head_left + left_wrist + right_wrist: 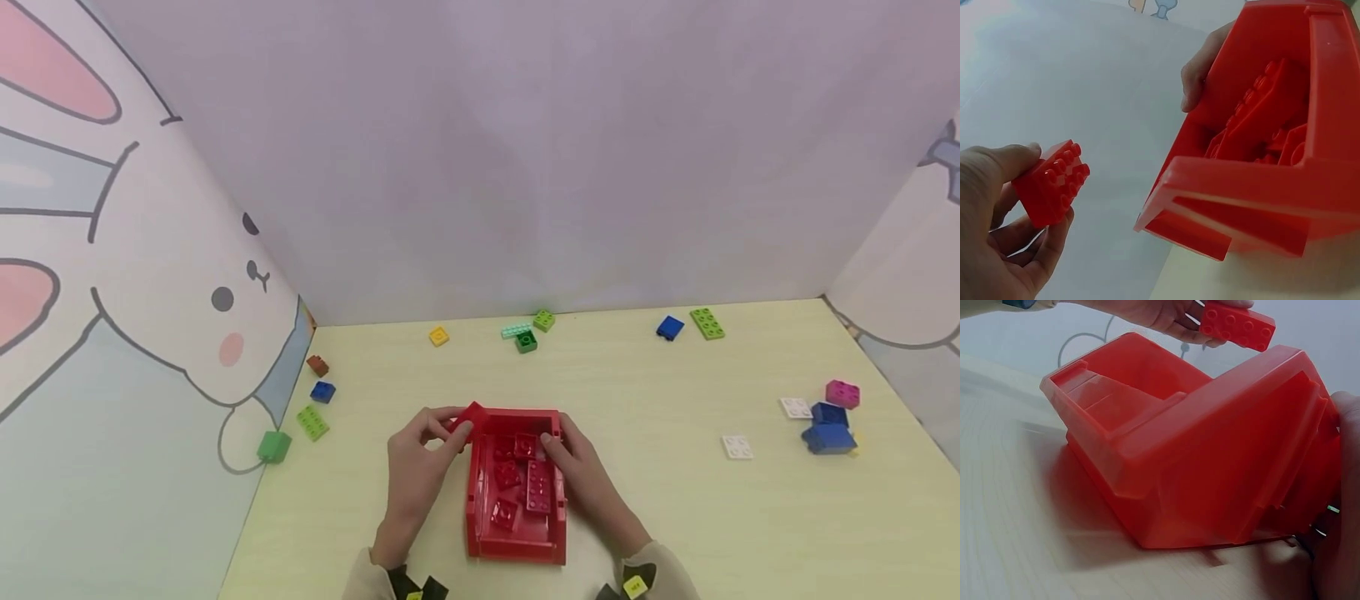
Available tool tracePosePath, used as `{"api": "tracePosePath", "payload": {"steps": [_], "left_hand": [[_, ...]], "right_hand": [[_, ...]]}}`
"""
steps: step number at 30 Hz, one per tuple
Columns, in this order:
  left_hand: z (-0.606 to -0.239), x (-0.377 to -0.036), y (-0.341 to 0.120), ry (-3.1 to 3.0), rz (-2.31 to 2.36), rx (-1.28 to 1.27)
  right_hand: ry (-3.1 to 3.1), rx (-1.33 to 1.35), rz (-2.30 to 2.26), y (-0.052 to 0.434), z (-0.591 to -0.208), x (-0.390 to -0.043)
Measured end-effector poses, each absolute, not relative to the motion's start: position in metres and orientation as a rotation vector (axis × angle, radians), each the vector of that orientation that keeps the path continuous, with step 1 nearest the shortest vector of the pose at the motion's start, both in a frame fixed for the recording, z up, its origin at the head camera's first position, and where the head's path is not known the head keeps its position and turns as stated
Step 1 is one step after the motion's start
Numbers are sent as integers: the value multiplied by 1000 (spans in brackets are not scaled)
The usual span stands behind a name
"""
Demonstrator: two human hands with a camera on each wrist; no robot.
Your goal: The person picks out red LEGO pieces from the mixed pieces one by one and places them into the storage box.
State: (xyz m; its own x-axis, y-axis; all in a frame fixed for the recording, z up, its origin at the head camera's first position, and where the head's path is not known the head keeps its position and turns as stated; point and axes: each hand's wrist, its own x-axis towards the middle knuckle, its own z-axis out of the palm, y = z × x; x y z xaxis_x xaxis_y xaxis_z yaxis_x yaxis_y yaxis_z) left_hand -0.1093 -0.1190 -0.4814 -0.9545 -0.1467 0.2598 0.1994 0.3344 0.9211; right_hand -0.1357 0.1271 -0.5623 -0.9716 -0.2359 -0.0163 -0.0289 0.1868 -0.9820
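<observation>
A red plastic bin (516, 550) stands on the pale yellow table (675, 517) with several red bricks (517, 483) lying in it. My left hand (420, 467) pinches a red studded brick (471, 417) just above the bin's far left corner; the same brick (1050, 182) shows between its thumb and fingers, and the brick (1238, 325) hangs over the bin's rim (1210, 394). My right hand (585, 479) grips the bin's right wall, fingers curled over the edge. The bin (1260, 156) fills the left wrist view, with the right hand's fingers (1200, 69) behind it.
Loose bricks lie around: yellow (438, 336), green ones (527, 340), a blue one (670, 327) and a green plate (707, 323) at the back. Brown, blue (322, 392) and green bricks (312, 422) sit left; white plates (737, 447), blue (827, 437) and pink (842, 393) bricks sit right. Walls enclose the table.
</observation>
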Motion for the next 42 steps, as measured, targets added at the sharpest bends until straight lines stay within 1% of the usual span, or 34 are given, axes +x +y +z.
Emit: {"api": "tracePosePath", "payload": {"steps": [13,25,33,42], "left_hand": [[-482,-102,-107,-2323,-1489,-154],[-488,-96,-98,-2341,-1475,-216],[-493,-93,-90,-2366,-1274,-343],[-498,-90,-83,-2424,-1188,-324]], "right_hand": [[2270,-267,-1900,128,-561,-136],[2277,-277,-1885,129,-562,-138],[2287,-258,-1876,129,-560,-138],[2278,-261,-1886,129,-562,-138]]}}
